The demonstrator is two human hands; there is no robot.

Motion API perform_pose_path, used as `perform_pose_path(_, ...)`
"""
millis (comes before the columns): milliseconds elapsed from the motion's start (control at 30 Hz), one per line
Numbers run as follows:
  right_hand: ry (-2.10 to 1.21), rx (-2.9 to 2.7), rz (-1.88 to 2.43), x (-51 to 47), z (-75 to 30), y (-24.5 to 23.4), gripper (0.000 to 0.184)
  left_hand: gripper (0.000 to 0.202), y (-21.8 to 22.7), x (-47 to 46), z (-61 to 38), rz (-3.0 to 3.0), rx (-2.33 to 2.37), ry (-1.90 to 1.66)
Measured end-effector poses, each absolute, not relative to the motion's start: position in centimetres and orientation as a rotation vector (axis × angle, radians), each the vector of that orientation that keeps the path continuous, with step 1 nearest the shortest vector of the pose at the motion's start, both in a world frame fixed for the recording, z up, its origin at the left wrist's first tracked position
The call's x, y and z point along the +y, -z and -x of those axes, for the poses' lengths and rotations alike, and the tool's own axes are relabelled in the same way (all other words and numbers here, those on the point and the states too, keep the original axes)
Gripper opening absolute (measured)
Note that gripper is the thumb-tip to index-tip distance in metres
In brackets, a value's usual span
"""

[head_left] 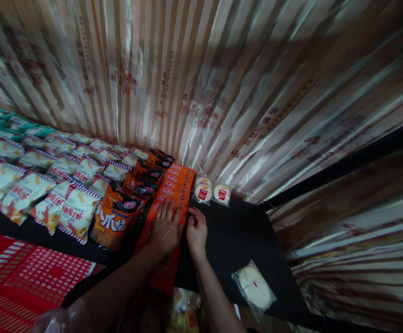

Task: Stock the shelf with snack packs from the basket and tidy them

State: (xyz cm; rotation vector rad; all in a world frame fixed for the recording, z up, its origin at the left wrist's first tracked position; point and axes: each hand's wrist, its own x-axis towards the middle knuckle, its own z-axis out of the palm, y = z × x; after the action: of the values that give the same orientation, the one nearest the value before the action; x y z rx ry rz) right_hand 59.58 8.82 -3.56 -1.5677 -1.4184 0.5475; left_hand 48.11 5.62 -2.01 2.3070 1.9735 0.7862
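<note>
A long orange packet strip [174, 185] with a row of repeated logos lies across the black table [229, 231]. My left hand [166, 227] rests flat on it, fingers stretched out. At the strip's right edge is my right hand [197, 230], its fingers curled together; whether they pinch the edge is hidden. Just beyond the right hand sit round white cakes in clear wrap [203, 190], with another wrapped cake [221, 193] beside them. To the left of the strip stands an orange and black snack bag [113, 219].
Rows of white snack bags [78, 208] fill the table's left side, with green bags [17, 121] farther left. A red plastic basket [45, 268] is below the front edge. A wrapped white disc [255, 284] lies near the right front. Pleated printed plastic sheeting [201, 83] hangs behind.
</note>
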Motion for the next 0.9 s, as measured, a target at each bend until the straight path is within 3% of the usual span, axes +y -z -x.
perform_pose_path(900, -0.459, -1.493, 1.661, 7.84, -59.25, 4.45, 0.030, 0.046, 2.25, 5.23, -48.19, -2.324, 2.015, -0.686)
